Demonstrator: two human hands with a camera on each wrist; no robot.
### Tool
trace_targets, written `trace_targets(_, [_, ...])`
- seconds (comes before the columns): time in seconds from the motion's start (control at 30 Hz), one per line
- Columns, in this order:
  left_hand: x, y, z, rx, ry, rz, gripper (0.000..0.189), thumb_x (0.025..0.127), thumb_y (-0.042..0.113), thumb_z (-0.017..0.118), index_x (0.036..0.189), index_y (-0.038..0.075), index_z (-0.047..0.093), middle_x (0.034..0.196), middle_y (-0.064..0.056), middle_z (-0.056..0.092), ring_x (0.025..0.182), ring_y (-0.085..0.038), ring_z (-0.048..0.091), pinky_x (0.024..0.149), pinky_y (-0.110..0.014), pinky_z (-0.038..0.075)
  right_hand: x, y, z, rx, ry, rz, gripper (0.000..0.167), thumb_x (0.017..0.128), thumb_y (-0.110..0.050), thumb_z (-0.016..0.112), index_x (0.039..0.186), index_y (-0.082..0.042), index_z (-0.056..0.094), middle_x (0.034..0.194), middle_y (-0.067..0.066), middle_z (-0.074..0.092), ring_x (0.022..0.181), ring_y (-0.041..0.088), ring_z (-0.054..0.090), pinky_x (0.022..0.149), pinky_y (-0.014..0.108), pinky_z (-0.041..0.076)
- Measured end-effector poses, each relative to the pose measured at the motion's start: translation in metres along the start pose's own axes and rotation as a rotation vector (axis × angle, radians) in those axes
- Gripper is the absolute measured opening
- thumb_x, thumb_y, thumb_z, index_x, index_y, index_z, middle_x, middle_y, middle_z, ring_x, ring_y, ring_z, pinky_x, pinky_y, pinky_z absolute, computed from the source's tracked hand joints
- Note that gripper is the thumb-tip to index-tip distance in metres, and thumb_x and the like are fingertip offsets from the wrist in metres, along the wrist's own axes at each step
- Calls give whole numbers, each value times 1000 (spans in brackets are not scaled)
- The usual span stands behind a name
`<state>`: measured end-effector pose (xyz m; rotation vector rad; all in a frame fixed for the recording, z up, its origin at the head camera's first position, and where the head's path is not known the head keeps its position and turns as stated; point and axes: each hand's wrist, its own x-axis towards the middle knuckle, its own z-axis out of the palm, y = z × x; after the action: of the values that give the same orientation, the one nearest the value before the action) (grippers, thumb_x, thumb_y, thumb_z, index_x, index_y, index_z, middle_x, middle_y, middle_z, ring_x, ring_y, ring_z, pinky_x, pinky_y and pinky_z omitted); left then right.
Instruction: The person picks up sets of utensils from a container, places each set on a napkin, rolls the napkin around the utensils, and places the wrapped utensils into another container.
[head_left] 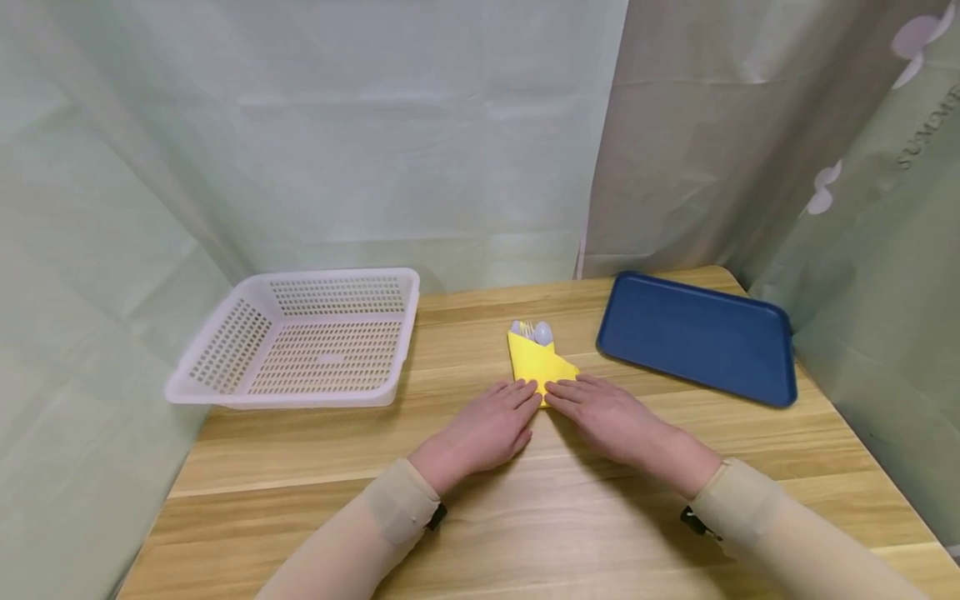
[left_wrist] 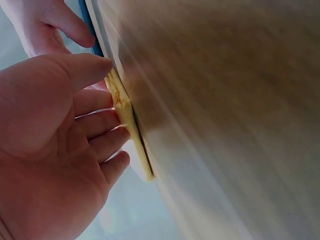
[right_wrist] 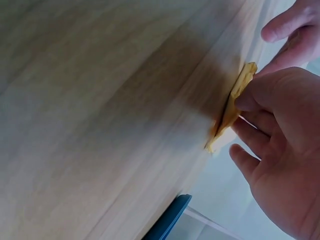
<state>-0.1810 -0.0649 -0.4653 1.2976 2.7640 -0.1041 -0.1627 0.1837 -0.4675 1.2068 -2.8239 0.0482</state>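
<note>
A folded yellow napkin (head_left: pixel 536 360) lies on the wooden table, wrapped around cutlery. A pale spoon (head_left: pixel 543 333), a fork (head_left: pixel 527 330) and a third pale piece beside the fork stick out of its far end. My left hand (head_left: pixel 487 427) lays its extended fingers on the near left part of the napkin. From the other side my right hand (head_left: pixel 609 417) touches the near right part, its fingers also extended. In the left wrist view the thick folded edge of the napkin (left_wrist: pixel 131 132) shows beneath the fingers. The cutlery's lower ends are hidden inside the napkin.
To the left stands a white perforated plastic basket (head_left: pixel 405 350). A blue tray (head_left: pixel 697 333) lies at the back right of the table (head_left: pixel 517 525). Curtains (head_left: pixel 420 150) hang behind and along both sides.
</note>
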Motion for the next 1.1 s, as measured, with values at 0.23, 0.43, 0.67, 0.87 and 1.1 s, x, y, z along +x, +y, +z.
trace_targets(0.23, [-4, -1, 0, -22, -25, -7, 59, 116, 36, 55, 166, 4, 48, 174, -13, 40, 162, -29, 37, 132, -47, 27, -3, 5, 2, 19, 4, -22, 48, 106, 0, 65, 154, -1, 63, 161, 15, 58, 150, 31, 54, 123, 55, 42])
trace_targets(0.43, [-4, -4, -5, -140, 47, -61, 51, 115, 35, 59, 156, 4, 61, 158, -12, 61, 146, -27, 57, 124, -47, 42, -4, 5, 2, 39, 12, -24, 49, 105, 1, 66, 154, -1, 63, 161, 14, 58, 150, 30, 55, 123, 54, 42])
trace_targets(0.67, [15, -17, -4, -370, 237, -310, 30, 109, 27, 72, 126, 3, 76, 110, -10, 76, 101, -27, 71, 93, -44, 60, -4, 5, 2, 50, 28, -38, 50, 103, 3, 68, 152, -1, 65, 160, 15, 60, 148, 31, 57, 122, 55, 44])
trace_targets(0.87, [27, -19, -1, -437, 232, -479, 32, 108, 31, 74, 122, 3, 74, 106, -9, 71, 97, -27, 65, 88, -44, 57, -3, 7, 5, 42, 29, -44, 51, 102, 1, 69, 152, -1, 64, 160, 14, 60, 148, 30, 57, 122, 54, 43])
trace_targets(1.1, [37, -15, 4, -380, 185, -565, 34, 105, 43, 75, 103, 9, 69, 92, -3, 60, 88, -25, 57, 81, -41, 51, -3, 10, 5, 43, 24, -43, 52, 101, 1, 72, 152, -1, 64, 160, 14, 59, 149, 29, 56, 123, 53, 43])
